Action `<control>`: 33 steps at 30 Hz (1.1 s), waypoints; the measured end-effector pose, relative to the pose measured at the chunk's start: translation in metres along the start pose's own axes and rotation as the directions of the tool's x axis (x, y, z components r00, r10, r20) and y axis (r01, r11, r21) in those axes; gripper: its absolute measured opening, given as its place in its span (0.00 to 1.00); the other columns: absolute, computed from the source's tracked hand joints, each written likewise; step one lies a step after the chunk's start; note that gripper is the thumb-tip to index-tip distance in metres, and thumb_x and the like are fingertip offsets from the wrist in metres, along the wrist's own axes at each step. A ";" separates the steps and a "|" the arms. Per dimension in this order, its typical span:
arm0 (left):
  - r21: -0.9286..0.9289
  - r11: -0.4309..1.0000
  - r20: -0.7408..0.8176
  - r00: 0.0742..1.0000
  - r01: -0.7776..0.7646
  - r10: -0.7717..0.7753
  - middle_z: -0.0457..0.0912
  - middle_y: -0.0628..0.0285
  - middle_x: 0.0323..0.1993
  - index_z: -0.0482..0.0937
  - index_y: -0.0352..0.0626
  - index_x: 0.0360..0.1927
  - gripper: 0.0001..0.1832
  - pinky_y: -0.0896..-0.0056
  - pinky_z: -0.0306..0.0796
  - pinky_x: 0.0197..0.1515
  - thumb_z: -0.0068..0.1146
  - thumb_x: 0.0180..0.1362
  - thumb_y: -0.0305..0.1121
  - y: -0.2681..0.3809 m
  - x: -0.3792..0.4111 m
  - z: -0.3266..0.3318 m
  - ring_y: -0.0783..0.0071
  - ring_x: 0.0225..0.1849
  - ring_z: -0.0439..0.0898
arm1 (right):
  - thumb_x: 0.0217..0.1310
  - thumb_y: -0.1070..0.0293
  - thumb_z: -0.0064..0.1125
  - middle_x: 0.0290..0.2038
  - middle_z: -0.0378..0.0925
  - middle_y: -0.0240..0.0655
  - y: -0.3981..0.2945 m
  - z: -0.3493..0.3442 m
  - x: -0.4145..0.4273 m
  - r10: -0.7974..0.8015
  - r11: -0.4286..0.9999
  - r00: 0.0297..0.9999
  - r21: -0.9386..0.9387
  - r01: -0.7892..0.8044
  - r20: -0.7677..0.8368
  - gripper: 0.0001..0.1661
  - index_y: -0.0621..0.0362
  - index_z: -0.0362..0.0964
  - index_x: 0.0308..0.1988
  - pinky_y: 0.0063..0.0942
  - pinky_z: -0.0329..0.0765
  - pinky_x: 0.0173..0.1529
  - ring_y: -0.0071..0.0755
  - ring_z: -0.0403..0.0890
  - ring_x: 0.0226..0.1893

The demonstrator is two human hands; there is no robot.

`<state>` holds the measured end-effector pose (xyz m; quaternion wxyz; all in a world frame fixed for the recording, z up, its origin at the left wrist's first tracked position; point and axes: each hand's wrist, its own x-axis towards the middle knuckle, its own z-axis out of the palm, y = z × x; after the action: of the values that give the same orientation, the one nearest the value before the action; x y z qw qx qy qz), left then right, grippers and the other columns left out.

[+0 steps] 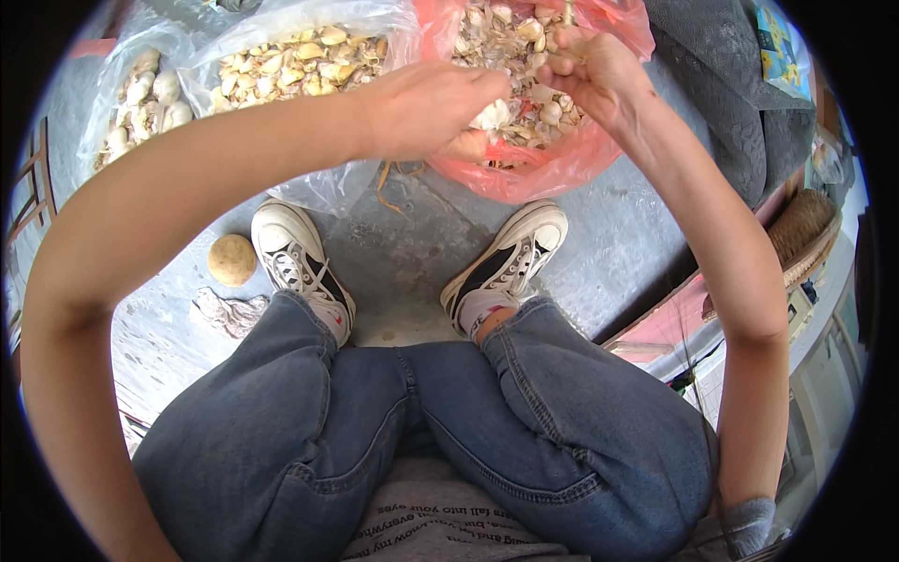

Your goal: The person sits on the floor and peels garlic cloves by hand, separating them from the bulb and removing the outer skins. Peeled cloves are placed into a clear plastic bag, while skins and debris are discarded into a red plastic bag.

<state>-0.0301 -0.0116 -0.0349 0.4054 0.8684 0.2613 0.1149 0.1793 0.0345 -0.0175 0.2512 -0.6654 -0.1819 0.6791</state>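
Observation:
My left hand (449, 105) grips a white piece of garlic bulb (493, 116) above the near left edge of a red plastic bag (562, 172). To its right, my right hand (583, 67) is raised over the same bag, with its fingers curled and a stalk-like piece (569, 12) at the fingertips. Loose cloves and papery skins (551, 112) fill the red bag. Beside it on the left, a clear plastic bag (337, 186) holds many yellowish garlic cloves (309, 60). Whole garlic bulbs (151, 95) lie in another clear bag at the far left.
A round tan object (232, 260) and a crumpled whitish piece (228, 312) lie on the grey floor (400, 267) beside my left shoe (298, 260). Dark grey fabric (709, 77) hangs at the upper right. A brush-like brown object (804, 232) is at the right.

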 end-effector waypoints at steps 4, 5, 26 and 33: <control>-0.362 0.872 0.060 0.942 0.329 -0.330 0.73 0.56 0.29 0.64 0.40 0.49 0.19 0.66 0.70 0.37 0.50 0.62 0.41 0.015 -0.007 -0.004 0.67 0.31 0.75 | 0.68 0.60 0.43 0.28 0.74 0.34 0.000 -0.026 -0.002 -0.096 0.891 0.985 -0.429 0.151 0.147 0.17 0.62 0.69 0.44 0.29 0.73 0.48 0.27 0.75 0.35; -0.415 0.831 0.066 0.924 0.369 -0.377 0.73 0.58 0.29 0.64 0.40 0.50 0.19 0.68 0.69 0.37 0.49 0.62 0.41 0.016 -0.004 -0.008 0.71 0.31 0.74 | 0.69 0.58 0.42 0.30 0.74 0.35 0.005 -0.027 -0.004 -0.253 0.683 0.955 -0.670 0.291 0.156 0.19 0.63 0.69 0.45 0.29 0.73 0.48 0.28 0.75 0.36; -0.874 0.410 -0.178 0.614 0.260 -0.769 0.73 0.64 0.29 0.65 0.38 0.48 0.18 0.78 0.69 0.31 0.39 0.68 0.44 0.015 -0.088 -0.057 0.81 0.27 0.71 | 0.67 0.59 0.40 0.28 0.76 0.56 0.026 0.145 -0.038 -0.401 0.413 0.668 -0.528 0.743 0.626 0.22 0.71 0.65 0.36 0.43 0.73 0.38 0.58 0.78 0.31; -0.940 0.243 -0.076 0.546 0.239 -0.834 0.72 0.63 0.30 0.62 0.38 0.48 0.15 0.77 0.68 0.30 0.41 0.67 0.38 0.011 -0.106 -0.046 0.80 0.27 0.71 | 0.65 0.64 0.41 0.31 0.75 0.60 0.036 0.159 -0.037 -0.340 0.191 0.620 -0.594 0.782 0.707 0.18 0.74 0.63 0.36 0.46 0.73 0.39 0.60 0.78 0.33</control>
<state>-0.1338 -0.0460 0.0040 0.6866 0.3018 0.5761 0.3251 0.0169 -0.0029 -0.0007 0.0637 -0.4056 -0.7881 0.4587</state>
